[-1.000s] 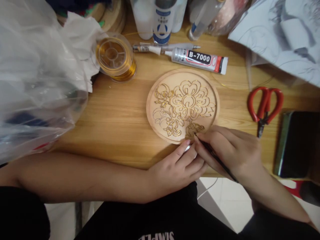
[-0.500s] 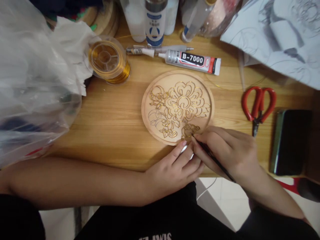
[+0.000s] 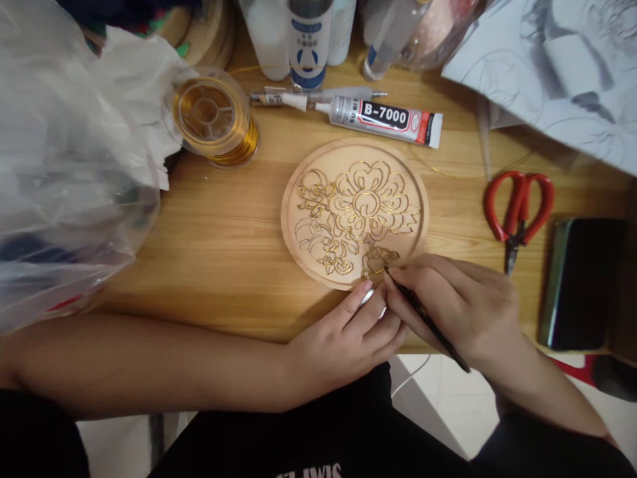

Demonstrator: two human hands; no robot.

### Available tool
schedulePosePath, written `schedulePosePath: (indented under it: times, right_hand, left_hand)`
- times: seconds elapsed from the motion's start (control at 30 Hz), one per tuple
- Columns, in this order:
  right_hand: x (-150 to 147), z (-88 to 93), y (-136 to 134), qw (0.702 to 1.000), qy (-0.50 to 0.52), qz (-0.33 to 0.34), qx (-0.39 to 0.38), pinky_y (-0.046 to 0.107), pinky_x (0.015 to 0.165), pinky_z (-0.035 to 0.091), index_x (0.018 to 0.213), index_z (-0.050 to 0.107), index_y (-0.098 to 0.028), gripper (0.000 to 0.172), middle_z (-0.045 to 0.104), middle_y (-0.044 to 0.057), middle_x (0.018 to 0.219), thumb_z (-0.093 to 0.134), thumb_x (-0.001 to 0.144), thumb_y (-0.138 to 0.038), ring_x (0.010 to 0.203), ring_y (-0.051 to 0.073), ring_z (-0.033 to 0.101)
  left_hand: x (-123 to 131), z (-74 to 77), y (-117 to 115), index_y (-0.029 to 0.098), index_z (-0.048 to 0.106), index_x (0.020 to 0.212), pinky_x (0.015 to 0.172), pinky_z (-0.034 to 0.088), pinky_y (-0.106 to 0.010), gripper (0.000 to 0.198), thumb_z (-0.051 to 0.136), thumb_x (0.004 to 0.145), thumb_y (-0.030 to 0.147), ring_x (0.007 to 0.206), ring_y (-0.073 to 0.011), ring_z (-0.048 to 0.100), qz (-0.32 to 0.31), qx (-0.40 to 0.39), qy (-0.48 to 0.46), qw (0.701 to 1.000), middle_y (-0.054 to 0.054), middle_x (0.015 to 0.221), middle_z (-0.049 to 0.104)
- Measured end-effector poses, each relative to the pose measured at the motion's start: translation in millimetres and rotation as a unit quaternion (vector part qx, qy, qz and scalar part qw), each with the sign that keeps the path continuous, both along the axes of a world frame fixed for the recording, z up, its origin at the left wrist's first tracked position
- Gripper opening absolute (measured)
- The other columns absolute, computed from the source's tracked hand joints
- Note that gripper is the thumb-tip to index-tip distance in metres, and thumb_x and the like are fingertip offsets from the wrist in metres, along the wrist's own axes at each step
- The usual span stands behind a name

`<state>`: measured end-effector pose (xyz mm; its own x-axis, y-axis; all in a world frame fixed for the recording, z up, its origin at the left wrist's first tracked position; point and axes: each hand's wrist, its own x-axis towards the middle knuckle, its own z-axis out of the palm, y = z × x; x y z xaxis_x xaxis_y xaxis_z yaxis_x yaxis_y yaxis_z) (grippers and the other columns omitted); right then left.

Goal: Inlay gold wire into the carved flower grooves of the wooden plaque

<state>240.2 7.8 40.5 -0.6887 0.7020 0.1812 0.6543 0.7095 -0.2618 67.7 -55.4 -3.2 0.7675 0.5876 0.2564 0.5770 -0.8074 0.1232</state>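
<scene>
A round wooden plate (image 3: 311,262) with a raised rim lies on the table, its face bearing flower shapes outlined in gold wire. My right hand (image 3: 452,305) grips a thin dark tool (image 3: 432,325), whose tip rests at the small wire flower (image 3: 381,257) near the plate's lower edge. Beside it, my left hand (image 3: 355,325) is at the plate's bottom rim, fingers bent around something small and white (image 3: 368,296) that is mostly hidden. Which end of the wire the tip touches is too small to tell.
Above the plate lie a B-7000 glue tube (image 3: 385,119) and a pen (image 3: 348,95). A gold wire spool (image 3: 213,116) and plastic bag (image 3: 64,179) are at left. Red-handled pliers (image 3: 517,212), a phone (image 3: 582,285) and drawn sheets (image 3: 557,73) are at right; bottles (image 3: 307,46) stand behind.
The view has shifted slightly. The tool in my right hand is tilted a little differently, its tip still at the small flower. My left hand has stayed at the rim.
</scene>
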Motion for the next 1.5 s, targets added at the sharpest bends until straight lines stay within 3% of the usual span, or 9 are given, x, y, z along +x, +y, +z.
schedulePosePath:
  times: [0.57,0.77,1.5]
  right_hand:
    - [-2.2,4.6,-3.5,0.997,-0.035,0.012,0.071,0.029,0.047,0.04,0.071,0.058,-0.015,0.014,0.063,0.005,0.062,0.059,0.084,-0.011,0.052,0.014,0.053]
    - [-0.2,5.7,-6.1,0.999,-0.026,0.023,0.034,0.029,0.049,0.039,0.071,0.057,-0.016,0.016,0.063,0.004,0.064,0.055,0.086,-0.01,0.055,0.014,0.053]
    - [-0.7,3.5,-3.3,0.999,-0.014,0.027,0.016,0.031,0.051,0.042,0.075,0.056,-0.017,0.013,0.067,0.005,0.072,0.058,0.084,-0.008,0.061,0.016,0.061]
  left_hand:
    - [-2.0,1.2,1.9,0.013,0.055,0.126,0.107,0.043,-0.038,0.035,0.044,0.096,0.027,0.121,-0.0241,0.055,-0.01,-0.002,-0.002,1.0,-0.008,0.126,0.059]
    - [-1.8,-0.2,1.3,0.014,0.056,0.124,0.109,0.042,-0.039,0.033,0.045,0.096,0.026,0.12,-0.0236,0.056,-0.016,-0.004,-0.004,1.0,-0.007,0.122,0.061]
    - [-2.8,2.4,3.1,0.013,0.056,0.123,0.109,0.042,-0.039,0.033,0.044,0.095,0.025,0.118,-0.0235,0.057,-0.016,-0.009,-0.002,1.0,-0.007,0.12,0.063]
